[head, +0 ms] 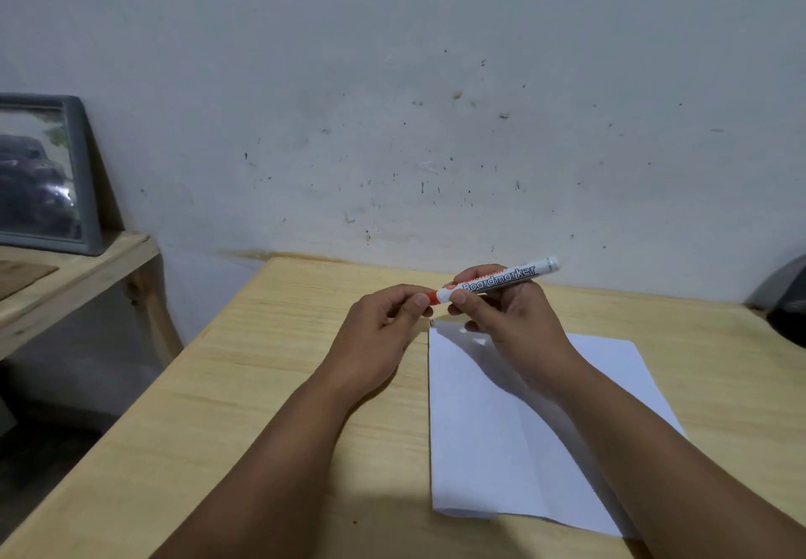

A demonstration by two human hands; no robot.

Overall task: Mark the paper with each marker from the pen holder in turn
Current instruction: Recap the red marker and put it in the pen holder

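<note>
A pale wooden table [227, 406] with visible grain fills the lower part of the view and butts against a scuffed white wall [392, 100] at twelve o'clock. At nine o'clock a lower wooden shelf [74, 279] carries a grey-framed picture [43, 174] leaning back on the wall. A white sheet of paper [488, 441] with a lengthwise fold lies flat on the table at five o'clock, partly under the forearms. A dark object at three o'clock is cut off by the edge, and what it is cannot be told. Above the paper's far end, clear of it, the right hand [510, 318] has its fingers closed around the barrel of a white marker printed "Boardmarker" [497, 280], held nearly level with its grey end pointing to two o'clock. The left hand [384, 331] pinches thumb and fingertips on the marker's red cap [432, 296] at the near end.
</note>
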